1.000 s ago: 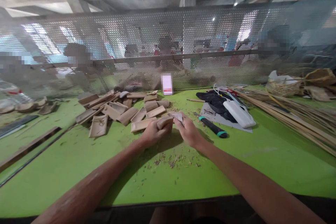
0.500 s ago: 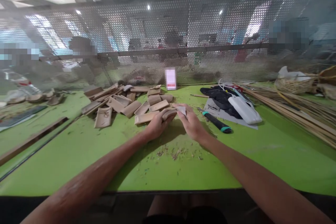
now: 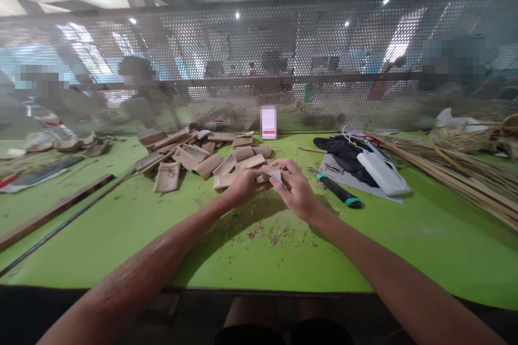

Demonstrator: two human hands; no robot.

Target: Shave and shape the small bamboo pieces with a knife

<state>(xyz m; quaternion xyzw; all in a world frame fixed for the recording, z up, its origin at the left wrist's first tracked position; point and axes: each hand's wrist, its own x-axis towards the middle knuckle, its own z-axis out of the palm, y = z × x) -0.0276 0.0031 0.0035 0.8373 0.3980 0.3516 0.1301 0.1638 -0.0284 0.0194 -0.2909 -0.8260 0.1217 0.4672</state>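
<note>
My left hand (image 3: pixel 243 186) is closed around a short curved bamboo piece (image 3: pixel 264 174), held just above the table in front of me. A small pale folded sheet, like sandpaper (image 3: pixel 277 175), is pinched in my right hand (image 3: pixel 298 190) and rests against the bamboo piece. My fingers hide much of both things. Behind my left hand lies a pile of cut bamboo pieces (image 3: pixel 209 166). To the right of my right hand is a knife (image 3: pixel 339 191) with a black and teal handle. Shavings (image 3: pixel 279 236) lie scattered below my hands.
A black glove (image 3: pixel 343 152) and a white plastic object (image 3: pixel 382 173) lie on grey paper at the right, near long bamboo strips (image 3: pixel 445 167). A wooden bar (image 3: pixel 60 209) lies at the left. A perforated screen (image 3: pixel 226 91) closes the table's back, with people beyond it.
The bamboo piece has tilted flatter, and the pale sheet has shifted left over it with my right hand. The whole view has swung slightly left.
</note>
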